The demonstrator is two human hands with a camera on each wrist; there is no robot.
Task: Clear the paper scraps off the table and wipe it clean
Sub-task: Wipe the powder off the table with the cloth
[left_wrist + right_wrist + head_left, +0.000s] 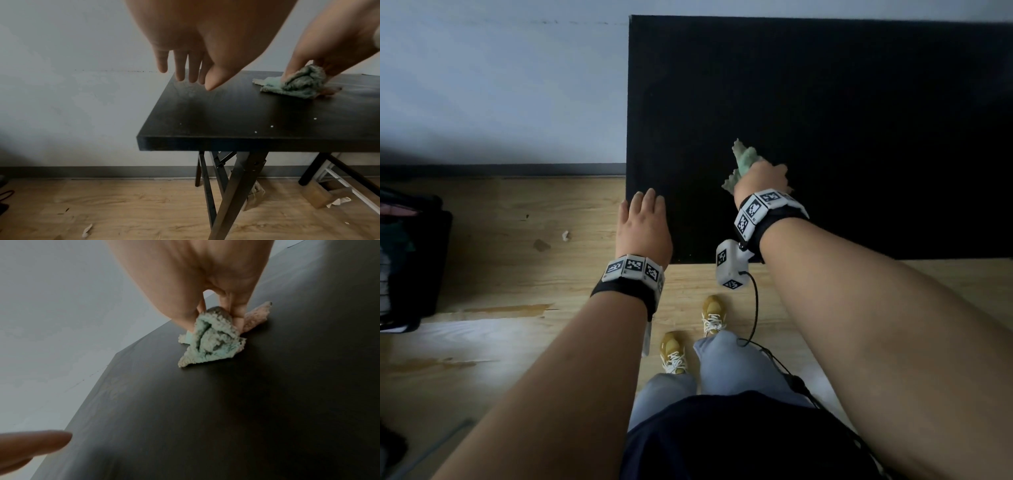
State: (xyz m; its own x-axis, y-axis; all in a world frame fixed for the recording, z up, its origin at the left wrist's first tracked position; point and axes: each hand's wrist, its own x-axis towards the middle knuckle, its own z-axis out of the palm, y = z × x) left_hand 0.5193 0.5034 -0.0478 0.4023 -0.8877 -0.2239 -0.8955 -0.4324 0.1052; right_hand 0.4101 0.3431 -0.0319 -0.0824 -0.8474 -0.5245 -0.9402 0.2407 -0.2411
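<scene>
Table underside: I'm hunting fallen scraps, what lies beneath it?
Under the table, crumpled paper scraps and a brown box lie on the floor among its black legs. The tabletop hides the rest.

Both forearms reached forward, bare, each with a marker band at the wrist. The left hand (643, 226) lay palm down with straight fingers (180, 68) together, thumb alongside, at the near left corner of the surface (825, 102); whether it touched could not be told. The right hand (762, 180) stretched farther out, fingers curled down, its grip bunching a cloth (209, 335) against the surface.
</scene>
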